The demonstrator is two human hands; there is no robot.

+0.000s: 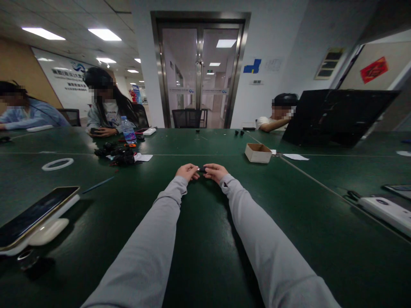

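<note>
Jointly, left hand (187,172) and right hand (216,172) pinch small dark object (202,170) at opposite ends.

My feed is dim: white ceiling panels (105,34) glare at upper left, the dark green bench (205,256) carries a faint sheen, and a soft shadow lies beside the phone (40,216). Wide-angle distortion stretches the monitor (337,113) at right.

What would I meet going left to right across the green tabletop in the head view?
Flat white ring, clear plastic labelled bottle, left hand, small black object held in both hands, right hand, open-topped tan cardboard box, large black screen-like panel.
</note>
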